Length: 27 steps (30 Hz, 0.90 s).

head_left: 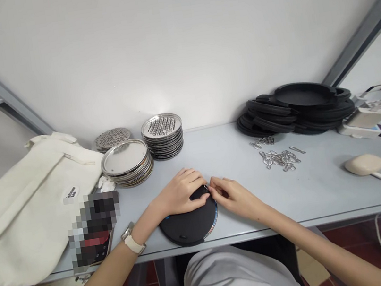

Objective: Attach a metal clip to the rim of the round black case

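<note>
A flat black round disc (192, 223) lies near the table's front edge, a shiny rim showing along its right side. My left hand (186, 192) is closed over its upper part, with fingers and thumb bent around the far right edge. At that same edge my right hand (229, 191) pinches with thumb and forefinger at a small metal clip (206, 187), mostly hidden by my fingers. Several loose wire clips (281, 158) lie farther right.
Stacked metal plates (126, 159) and grater discs (162, 135) stand back left beside a cream bag (38, 204). Stacked black round covers (306, 104) are back right. A pale mouse-shaped device (365, 163) with a cable sits at right. Phone-like item at left is blurred.
</note>
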Motion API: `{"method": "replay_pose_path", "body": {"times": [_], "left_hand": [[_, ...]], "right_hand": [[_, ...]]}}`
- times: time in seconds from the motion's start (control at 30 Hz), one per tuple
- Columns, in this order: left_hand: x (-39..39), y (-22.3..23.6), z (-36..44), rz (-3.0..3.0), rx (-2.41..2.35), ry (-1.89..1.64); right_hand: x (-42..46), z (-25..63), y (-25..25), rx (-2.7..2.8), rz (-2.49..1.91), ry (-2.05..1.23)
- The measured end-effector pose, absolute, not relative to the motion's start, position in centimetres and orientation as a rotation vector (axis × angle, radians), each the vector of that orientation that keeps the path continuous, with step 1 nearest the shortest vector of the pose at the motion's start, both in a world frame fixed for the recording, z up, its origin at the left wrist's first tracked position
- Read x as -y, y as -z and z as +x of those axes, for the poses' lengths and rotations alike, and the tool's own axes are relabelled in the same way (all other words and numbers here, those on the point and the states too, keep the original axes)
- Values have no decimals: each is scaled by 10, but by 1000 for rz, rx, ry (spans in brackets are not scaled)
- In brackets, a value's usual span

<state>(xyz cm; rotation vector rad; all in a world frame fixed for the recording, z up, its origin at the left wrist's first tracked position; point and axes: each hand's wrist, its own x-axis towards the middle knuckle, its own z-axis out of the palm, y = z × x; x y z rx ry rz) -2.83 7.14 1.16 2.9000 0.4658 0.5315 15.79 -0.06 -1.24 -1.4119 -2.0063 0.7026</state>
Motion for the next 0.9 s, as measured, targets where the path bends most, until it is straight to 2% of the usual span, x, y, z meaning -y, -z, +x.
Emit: {"method": "replay_pose_path", "body": {"times": [0.9], "left_hand": [[-72, -12, -29, 2858, -441, -534]], "right_hand": [[0, 155, 14, 2002, -1474, -650]]}}
